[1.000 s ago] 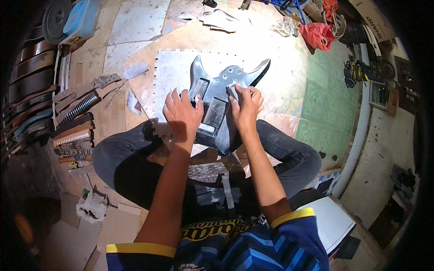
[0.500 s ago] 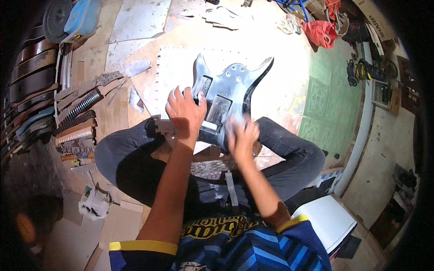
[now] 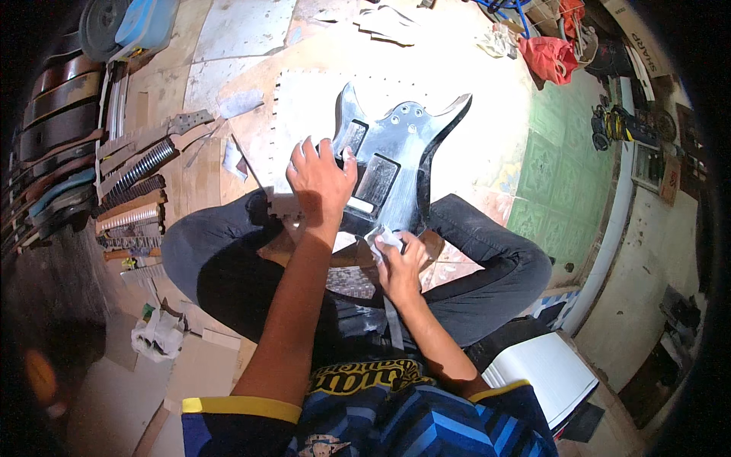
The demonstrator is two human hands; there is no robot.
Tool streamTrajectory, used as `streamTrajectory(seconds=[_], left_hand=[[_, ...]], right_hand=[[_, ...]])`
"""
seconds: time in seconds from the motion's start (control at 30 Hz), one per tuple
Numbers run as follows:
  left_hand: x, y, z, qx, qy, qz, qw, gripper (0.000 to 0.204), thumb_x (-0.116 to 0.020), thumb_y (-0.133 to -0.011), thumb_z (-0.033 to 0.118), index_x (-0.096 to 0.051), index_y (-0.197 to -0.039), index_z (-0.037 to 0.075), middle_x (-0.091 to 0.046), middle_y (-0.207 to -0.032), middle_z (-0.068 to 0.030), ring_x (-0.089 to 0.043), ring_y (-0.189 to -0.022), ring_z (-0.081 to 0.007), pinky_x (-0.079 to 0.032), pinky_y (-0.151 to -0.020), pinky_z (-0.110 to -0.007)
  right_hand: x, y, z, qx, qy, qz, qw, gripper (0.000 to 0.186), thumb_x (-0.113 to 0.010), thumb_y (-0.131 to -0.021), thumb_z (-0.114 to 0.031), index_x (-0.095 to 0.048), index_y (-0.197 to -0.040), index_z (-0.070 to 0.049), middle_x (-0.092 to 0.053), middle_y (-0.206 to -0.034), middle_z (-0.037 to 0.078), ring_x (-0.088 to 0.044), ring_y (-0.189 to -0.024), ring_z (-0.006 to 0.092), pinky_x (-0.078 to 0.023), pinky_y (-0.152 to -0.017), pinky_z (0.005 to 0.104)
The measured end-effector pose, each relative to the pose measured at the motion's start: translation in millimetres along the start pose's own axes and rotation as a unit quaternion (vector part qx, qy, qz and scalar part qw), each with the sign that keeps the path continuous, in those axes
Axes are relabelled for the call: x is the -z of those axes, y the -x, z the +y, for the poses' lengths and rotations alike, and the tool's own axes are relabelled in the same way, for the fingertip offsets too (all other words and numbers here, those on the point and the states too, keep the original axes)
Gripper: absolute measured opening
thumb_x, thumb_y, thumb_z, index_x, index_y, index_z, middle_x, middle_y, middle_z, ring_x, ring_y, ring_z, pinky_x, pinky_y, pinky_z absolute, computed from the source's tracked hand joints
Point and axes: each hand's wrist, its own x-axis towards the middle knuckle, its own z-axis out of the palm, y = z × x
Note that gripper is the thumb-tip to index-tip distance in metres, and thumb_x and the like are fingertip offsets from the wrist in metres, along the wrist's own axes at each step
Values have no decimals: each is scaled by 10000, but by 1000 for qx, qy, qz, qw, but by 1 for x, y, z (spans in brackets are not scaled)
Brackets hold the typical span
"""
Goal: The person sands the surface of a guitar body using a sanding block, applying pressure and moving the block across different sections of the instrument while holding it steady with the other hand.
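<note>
Rests the left hand (image 3: 318,174), with fingers loosely spread and apart, over the left side of a dark guitar body (image 3: 415,164), near the smaller cutout (image 3: 353,137). Clamps a folded pale sheet (image 3: 379,238) between thumb and fingers of the right hand (image 3: 403,263), at the body's lower end, too close to tell touching from just apart. Has the guitar body lying between bent legs (image 3: 499,236), over a white mat (image 3: 301,107), with horns (image 3: 455,107) pointing away. Risks a swivel of the body, judging by light contact on one side against any hard push on the other. Could round over the lower edge by rolling the sheet past it under pressure, or scrape knuckles through a slipping pinch. Might also snag the sheet on the larger cutout (image 3: 377,183), tearing paper or chipping the rim, by straying too far left
</note>
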Motion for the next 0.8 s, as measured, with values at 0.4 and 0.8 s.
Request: streamTrajectory(seconds=[0.4, 0.8], left_hand=[[0, -1, 1, 2, 2, -7, 1000, 461, -619, -959, 401, -647, -1201, 9, -581, -1315, -232, -486, -1314, -401, -400, -1051, -574], [-2, 0, -1, 1, -12, 13, 1000, 442, -656, -919, 395, -667, -1187, 43, -602, -1320, -192, -501, -1312, -367, -414, -1041, -540]], right_hand=[[-5, -13, 8, 27, 45, -5, 999, 455, -746, -788, -110, -710, -1227, -223, -522, -1339, 224, -464, -1265, 417, -360, -1018, 566], [-4, 3, 0, 11, 10, -29, 999, 424, -793, -743, -100, -741, -1141, -234, -522, -1326, 234, -475, -1264, 436, -343, -1028, 558]])
